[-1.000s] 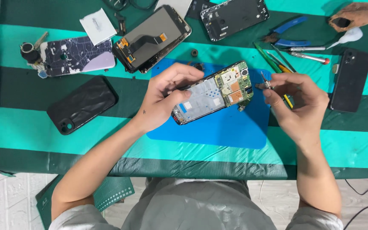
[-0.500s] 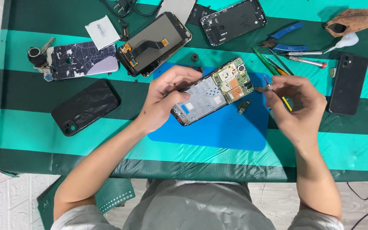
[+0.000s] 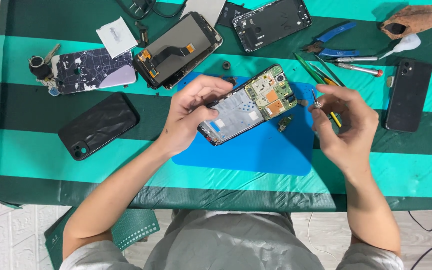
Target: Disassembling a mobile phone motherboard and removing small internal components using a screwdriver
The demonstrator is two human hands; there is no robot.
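The left hand (image 3: 191,117) gripped the opened phone (image 3: 248,104), its fingers hiding the lower end. The phone lay over the blue mat (image 3: 256,150), long axis slanting up toward the far right. The right hand (image 3: 346,125) pinched a small screwdriver (image 3: 317,102), its tip hard to make out. Farther off on the tabletop (image 3: 36,150) lay tweezers (image 3: 311,70) and a black phone (image 3: 408,95).

Opened phone (image 3: 248,105), circuit board exposed, tilted above blue mat (image 3: 256,150).
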